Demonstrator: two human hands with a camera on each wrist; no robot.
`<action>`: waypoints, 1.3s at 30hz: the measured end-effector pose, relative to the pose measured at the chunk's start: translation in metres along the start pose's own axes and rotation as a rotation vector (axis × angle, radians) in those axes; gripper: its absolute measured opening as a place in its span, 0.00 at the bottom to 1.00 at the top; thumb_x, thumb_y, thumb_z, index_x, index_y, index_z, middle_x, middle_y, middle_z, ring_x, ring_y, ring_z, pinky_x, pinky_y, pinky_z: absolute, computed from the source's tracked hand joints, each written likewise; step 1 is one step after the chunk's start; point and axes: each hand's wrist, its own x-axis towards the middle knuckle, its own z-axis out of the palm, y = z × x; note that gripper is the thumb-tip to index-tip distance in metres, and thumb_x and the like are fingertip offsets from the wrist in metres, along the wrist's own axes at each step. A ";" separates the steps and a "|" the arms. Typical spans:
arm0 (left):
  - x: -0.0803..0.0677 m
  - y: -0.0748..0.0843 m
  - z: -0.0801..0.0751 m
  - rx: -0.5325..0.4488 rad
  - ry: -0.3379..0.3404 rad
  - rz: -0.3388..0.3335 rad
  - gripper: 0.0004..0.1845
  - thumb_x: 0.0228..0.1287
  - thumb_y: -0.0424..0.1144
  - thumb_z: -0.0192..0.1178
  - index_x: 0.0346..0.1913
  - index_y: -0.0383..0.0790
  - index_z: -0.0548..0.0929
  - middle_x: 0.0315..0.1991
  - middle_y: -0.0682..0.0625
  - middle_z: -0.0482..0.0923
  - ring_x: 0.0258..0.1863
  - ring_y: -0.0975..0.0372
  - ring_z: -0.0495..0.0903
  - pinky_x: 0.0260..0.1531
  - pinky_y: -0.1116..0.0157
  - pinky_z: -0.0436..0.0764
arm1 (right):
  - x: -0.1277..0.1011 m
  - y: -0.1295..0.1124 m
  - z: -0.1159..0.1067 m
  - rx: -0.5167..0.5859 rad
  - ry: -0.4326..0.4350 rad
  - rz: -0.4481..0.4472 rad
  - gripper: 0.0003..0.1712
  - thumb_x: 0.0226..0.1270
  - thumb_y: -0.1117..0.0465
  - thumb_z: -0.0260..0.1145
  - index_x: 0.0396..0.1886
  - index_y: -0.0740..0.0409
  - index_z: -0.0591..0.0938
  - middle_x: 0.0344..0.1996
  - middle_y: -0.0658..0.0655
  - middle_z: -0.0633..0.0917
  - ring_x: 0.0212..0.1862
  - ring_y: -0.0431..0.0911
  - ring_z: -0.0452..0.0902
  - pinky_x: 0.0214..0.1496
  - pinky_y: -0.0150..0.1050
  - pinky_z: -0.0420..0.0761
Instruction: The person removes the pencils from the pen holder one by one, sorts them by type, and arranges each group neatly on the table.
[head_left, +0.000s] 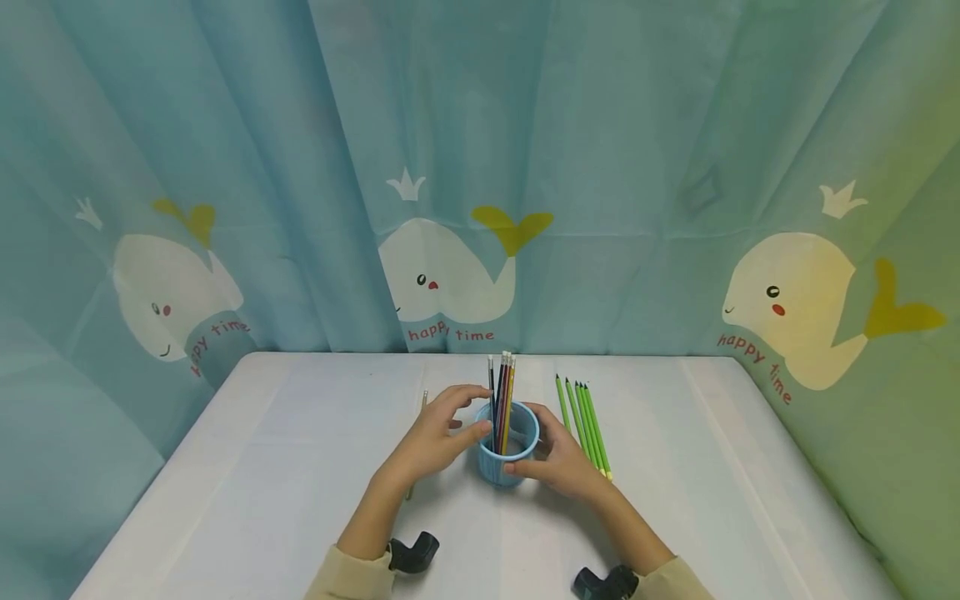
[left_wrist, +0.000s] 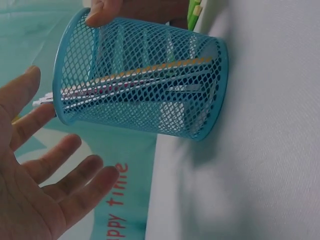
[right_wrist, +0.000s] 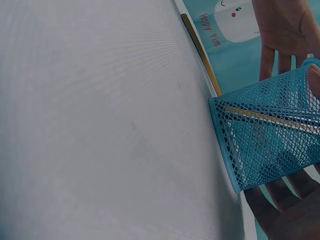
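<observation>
A light blue mesh pencil cup (head_left: 501, 471) stands upright on the table, with several pencils (head_left: 504, 400) in it, dark, red and yellow, leaning to its left side. My right hand (head_left: 558, 458) holds the cup from the right, its thumb on the near side by the rim and its fingers round the back. On the other side, my left hand (head_left: 438, 433) has its fingers loosely spread, the thumb and index fingertips right by the pencils at the rim. The left wrist view shows that hand (left_wrist: 55, 185) with nothing gripped in it.
Several green pencils (head_left: 588, 425) lie side by side right of the cup, partly behind my right hand. A single yellowish pencil (right_wrist: 200, 52) lies on the white table (head_left: 300, 467) left of the cup, partly behind my left hand. A whale-print curtain (head_left: 622, 275) hangs behind.
</observation>
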 end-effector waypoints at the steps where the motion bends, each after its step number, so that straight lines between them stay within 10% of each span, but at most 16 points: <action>1: 0.000 0.000 0.001 -0.003 -0.004 0.003 0.26 0.70 0.50 0.62 0.67 0.50 0.74 0.70 0.47 0.68 0.67 0.47 0.70 0.57 0.46 0.80 | 0.000 0.000 0.000 -0.003 0.001 -0.003 0.46 0.54 0.61 0.79 0.71 0.49 0.66 0.64 0.55 0.76 0.66 0.57 0.71 0.67 0.62 0.71; 14: 0.003 0.003 0.005 0.014 -0.058 0.030 0.27 0.73 0.51 0.58 0.71 0.49 0.72 0.72 0.49 0.66 0.71 0.52 0.67 0.58 0.48 0.80 | 0.000 -0.002 0.000 -0.007 0.002 0.008 0.46 0.53 0.61 0.79 0.71 0.50 0.67 0.64 0.55 0.76 0.66 0.57 0.71 0.67 0.61 0.71; 39: -0.004 0.020 -0.009 0.046 0.055 0.078 0.26 0.70 0.49 0.62 0.67 0.46 0.75 0.66 0.52 0.73 0.65 0.56 0.74 0.56 0.55 0.83 | 0.000 -0.002 0.001 -0.031 0.009 0.015 0.46 0.53 0.59 0.79 0.71 0.47 0.67 0.64 0.53 0.76 0.67 0.57 0.70 0.69 0.64 0.69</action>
